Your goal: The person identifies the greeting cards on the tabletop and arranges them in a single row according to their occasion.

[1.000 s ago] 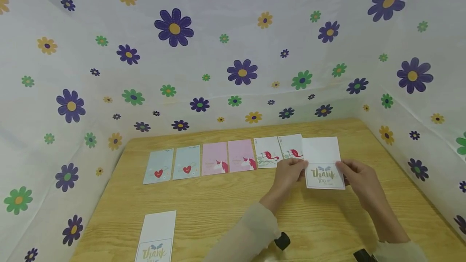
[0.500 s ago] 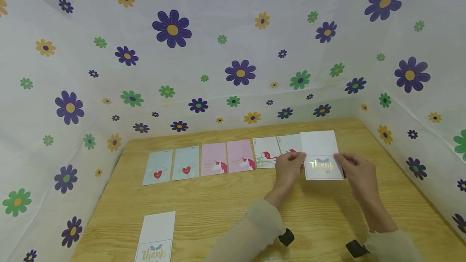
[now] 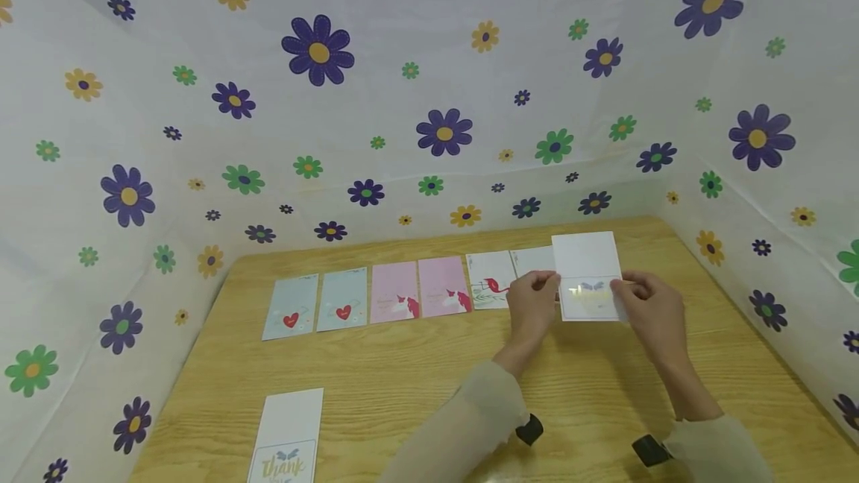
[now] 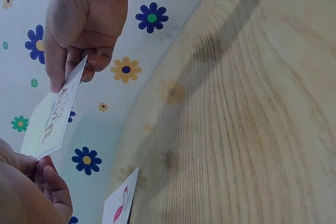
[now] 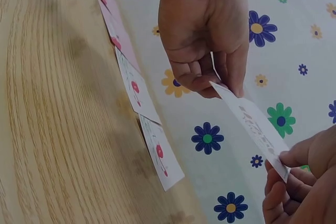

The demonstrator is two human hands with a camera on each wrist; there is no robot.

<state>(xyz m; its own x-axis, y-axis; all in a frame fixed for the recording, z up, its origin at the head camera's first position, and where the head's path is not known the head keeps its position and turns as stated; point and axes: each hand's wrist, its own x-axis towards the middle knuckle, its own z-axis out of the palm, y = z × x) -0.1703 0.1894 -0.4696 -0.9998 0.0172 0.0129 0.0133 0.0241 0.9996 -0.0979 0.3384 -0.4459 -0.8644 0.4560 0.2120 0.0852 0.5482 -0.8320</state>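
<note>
A white thank-you card with gold lettering is held up above the table near the back right. My left hand pinches its left edge between thumb and fingers. On the opposite edge, my right hand pinches it the same way. Both wrist views show the card tilted and stretched between the two hands, clear of the wood. Just left of it lies a flamingo card; a second flamingo card is partly covered by the left hand and held card in the head view.
Two pink unicorn cards and two pale blue heart cards continue the back row leftward. Another thank-you card lies at the front left of the wooden table. Flower-printed white cloth walls the back and sides.
Both hands have raised the thank-you card and shifted it slightly away from me and to the left. The cards on the table have stayed put.
</note>
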